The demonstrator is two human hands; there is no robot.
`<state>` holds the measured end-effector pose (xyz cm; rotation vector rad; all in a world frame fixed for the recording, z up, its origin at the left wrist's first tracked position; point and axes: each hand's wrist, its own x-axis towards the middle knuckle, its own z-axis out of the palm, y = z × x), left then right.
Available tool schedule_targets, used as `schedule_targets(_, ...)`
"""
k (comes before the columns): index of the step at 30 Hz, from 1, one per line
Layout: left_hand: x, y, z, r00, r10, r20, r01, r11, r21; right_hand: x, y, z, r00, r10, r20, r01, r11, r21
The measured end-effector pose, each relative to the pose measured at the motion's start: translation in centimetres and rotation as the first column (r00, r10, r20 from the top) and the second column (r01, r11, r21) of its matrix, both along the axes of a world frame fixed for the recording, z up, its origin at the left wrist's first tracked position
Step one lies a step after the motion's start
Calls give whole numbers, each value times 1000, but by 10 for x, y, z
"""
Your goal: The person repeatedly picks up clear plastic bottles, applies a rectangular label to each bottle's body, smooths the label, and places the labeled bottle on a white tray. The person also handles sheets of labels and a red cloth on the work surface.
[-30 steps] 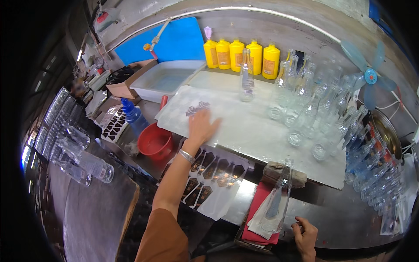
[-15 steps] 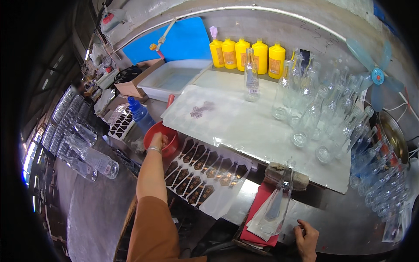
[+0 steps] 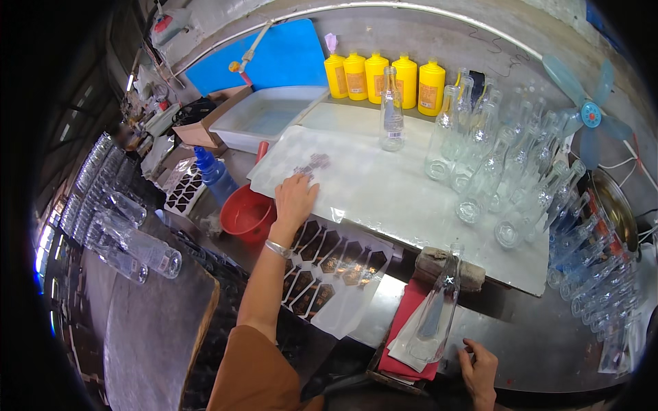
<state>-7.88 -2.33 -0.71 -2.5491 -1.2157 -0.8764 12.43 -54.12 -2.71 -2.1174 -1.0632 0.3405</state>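
My left hand [image 3: 296, 198] reaches over the near left edge of a white board [image 3: 370, 178], fingers stretched out and touching its wet surface beside a small patch of reddish-brown marks [image 3: 313, 164]. Nothing shows in its grip. Just left of that wrist stands a red plastic bowl with a handle [image 3: 248, 214]. My right hand [image 3: 480, 373] rests low at the right, loosely bent, thumb and forefinger apart, holding nothing. Beside it a clear glass bottle [image 3: 439, 315] leans on a rolled cloth [image 3: 473, 274], its base over white paper and a red cloth [image 3: 404, 325].
Dark-patterned label sheets [image 3: 343, 264] lie below the board. Several clear bottles [image 3: 493, 164] crowd its right side, and a single bottle [image 3: 392, 116] stands farther back. Behind are yellow bottles [image 3: 375, 77], a water tub [image 3: 274, 116] and a fan [image 3: 591, 115]. A blue bottle [image 3: 218, 178] stands left.
My left hand has come out of the red bowl and moved right and up onto the white board. The right hand has barely moved. The view has shifted slightly.
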Motion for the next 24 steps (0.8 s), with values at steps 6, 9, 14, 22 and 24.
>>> schedule_targets(6,-6,-42,12,997,15,-81,-28,987,-161,-6,1,12,1000,-23,-11,23,1000,-20)
schedule_targets(9,-14,-57,15,994,-110,-22,104,974,-200,-9,-4,12,1000,-22,4,22,1000,-20)
schedule_targets(14,-24,-50,-6,974,-223,52,213,966,144,-11,-12,11,999,-22,39,21,1000,14)
schedule_targets(22,-34,-84,38,910,-38,412,174,939,-297,-10,-24,17,996,-53,-67,54,998,17)
schedule_targets(24,-33,-86,56,852,-25,524,345,779,-524,-8,-18,30,998,-30,-64,36,995,91)
